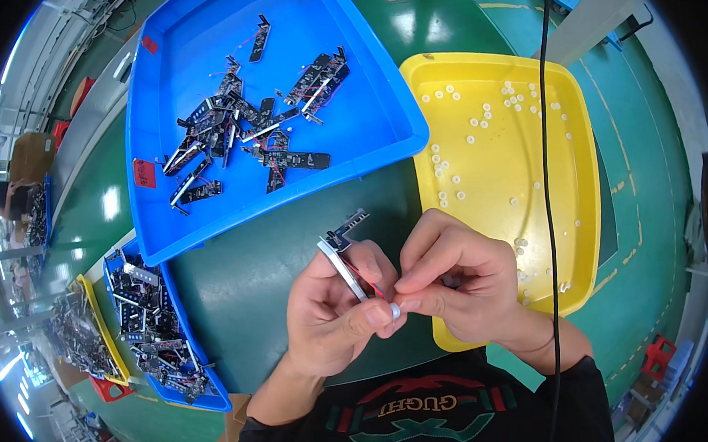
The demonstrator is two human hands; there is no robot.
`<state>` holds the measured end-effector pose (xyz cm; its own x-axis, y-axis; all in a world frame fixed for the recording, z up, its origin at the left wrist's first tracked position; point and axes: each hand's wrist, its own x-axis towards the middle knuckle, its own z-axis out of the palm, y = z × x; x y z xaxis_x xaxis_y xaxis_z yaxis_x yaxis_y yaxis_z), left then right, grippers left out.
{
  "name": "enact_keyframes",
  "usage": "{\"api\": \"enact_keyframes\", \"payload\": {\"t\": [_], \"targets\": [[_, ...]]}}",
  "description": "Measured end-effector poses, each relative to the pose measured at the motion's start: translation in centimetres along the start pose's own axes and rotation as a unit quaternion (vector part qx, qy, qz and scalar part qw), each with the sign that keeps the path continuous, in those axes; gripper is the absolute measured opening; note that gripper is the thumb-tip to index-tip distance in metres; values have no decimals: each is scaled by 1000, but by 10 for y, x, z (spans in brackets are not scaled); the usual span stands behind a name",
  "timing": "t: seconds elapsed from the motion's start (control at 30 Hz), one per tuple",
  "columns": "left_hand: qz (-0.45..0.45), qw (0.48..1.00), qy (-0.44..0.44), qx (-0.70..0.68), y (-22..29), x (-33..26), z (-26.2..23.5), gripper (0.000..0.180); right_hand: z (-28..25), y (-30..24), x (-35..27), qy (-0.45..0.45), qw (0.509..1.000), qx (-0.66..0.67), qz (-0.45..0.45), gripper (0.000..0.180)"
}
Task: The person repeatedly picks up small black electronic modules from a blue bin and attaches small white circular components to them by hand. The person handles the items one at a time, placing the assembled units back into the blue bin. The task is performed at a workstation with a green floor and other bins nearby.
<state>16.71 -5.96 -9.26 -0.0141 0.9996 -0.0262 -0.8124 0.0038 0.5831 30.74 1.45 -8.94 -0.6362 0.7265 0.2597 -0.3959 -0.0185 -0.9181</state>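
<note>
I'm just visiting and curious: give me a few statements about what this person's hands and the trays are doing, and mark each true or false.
1. The left hand holds a narrow circuit board. True.
2. The yellow tray is full of circuit boards. False: it holds small white round parts.
3. The right hand rests flat on the table. False: it is raised, pinching at the left hand's fingertips.
4. The blue tray holds a pile of dark boards. True.
</note>
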Motion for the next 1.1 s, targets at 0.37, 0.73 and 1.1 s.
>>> {"api": "enact_keyframes", "payload": {"t": [0.37, 0.73, 1.1], "targets": [[202, 893, 199, 350, 65, -27, -5, 23, 7, -8, 6, 185, 907, 211, 315, 18], [166, 228, 412, 866, 205, -102, -63, 16, 8, -5, 8, 158, 863, 309, 368, 27], [-67, 325, 297, 895, 256, -110, -101, 28, 7, -7, 11, 192, 884, 292, 309, 44]]}}
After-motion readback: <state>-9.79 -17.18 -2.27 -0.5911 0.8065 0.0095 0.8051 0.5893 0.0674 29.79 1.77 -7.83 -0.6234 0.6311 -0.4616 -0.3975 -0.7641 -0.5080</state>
